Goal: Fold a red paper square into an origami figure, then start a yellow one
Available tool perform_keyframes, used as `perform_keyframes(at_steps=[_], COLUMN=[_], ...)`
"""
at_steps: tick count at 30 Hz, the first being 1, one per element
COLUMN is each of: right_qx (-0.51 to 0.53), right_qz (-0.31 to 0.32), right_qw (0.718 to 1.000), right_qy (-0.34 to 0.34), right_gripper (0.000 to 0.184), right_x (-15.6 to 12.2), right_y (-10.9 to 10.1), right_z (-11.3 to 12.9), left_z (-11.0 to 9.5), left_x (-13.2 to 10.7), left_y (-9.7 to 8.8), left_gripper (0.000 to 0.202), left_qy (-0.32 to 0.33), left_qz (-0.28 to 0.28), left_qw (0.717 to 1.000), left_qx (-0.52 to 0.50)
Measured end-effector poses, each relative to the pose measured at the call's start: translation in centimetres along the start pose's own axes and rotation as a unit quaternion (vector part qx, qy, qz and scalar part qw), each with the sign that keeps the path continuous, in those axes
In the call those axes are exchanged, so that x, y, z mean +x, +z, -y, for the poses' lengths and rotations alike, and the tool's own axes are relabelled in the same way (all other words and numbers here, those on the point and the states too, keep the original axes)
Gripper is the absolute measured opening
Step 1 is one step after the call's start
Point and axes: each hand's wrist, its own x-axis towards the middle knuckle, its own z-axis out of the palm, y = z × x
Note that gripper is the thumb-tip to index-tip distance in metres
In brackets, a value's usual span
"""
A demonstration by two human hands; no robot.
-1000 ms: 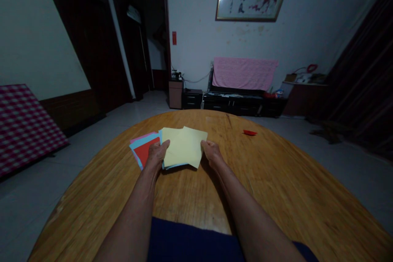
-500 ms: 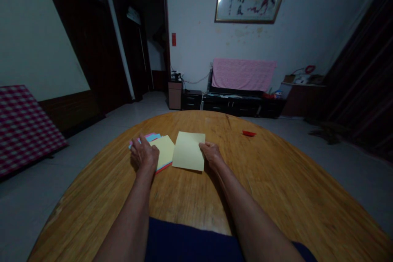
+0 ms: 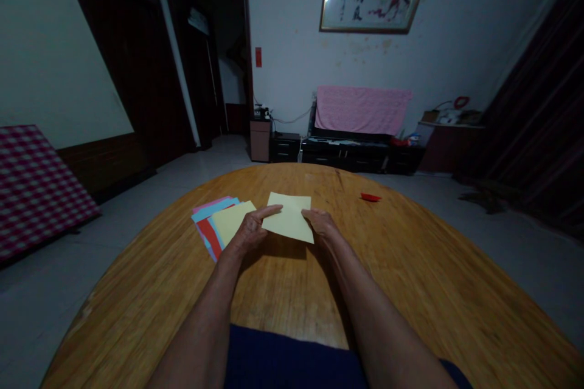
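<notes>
Holding a yellow sheet between both hands, the person keeps it at the middle of the frame, raised slightly off the wooden tabletop; a shadow lies on the wood beneath it. The left hand has its forefinger stretched along the sheet's left corner, and its grip looks like a pinch, though the thumb is hidden under the paper. The right hand closes its grip on the right edge, with the fingers curled over the top.

To the left of the sheet, touching the left hand, a fanned stack of coloured sheets lies flat, showing pink, blue, red and another yellow. A small red piece sits well apart, toward the right of the frame.

Handling the sheet well seems to depend on a light, even hold at both edges. Thin paper is likely to buckle or crease if one hand pulls harder than the other. Keeping the left hand off the fanned stack should prevent those sheets from sliding. The room is dim, so lining up corners probably calls for bringing the sheet squarely in front before pressing anything down.
</notes>
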Motion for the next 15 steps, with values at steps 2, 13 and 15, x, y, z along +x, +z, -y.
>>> perform_keyframes(at_steps=[2, 13, 15], right_qx=[0.02, 0.134, 0.166], right_qz=[0.002, 0.078, 0.116], right_qw=[0.999, 0.987, 0.978], right_qy=[0.029, 0.046, 0.05], right_gripper=[0.008, 0.027, 0.035], right_x=[0.0, 0.3, 0.0], right_y=[0.1, 0.5, 0.5], right_z=[0.0, -0.7, -0.6], left_z=[-0.5, -0.3, -0.2], left_x=[-0.4, 0.8, 0.7], left_y=[0.1, -0.2, -0.2], left_gripper=[0.056, 0.04, 0.036], left_qy=[-0.025, -0.104, -0.109], left_qz=[0.006, -0.067, -0.055], left_qw=[0.999, 0.991, 0.99], left_qx=[-0.028, -0.052, -0.076])
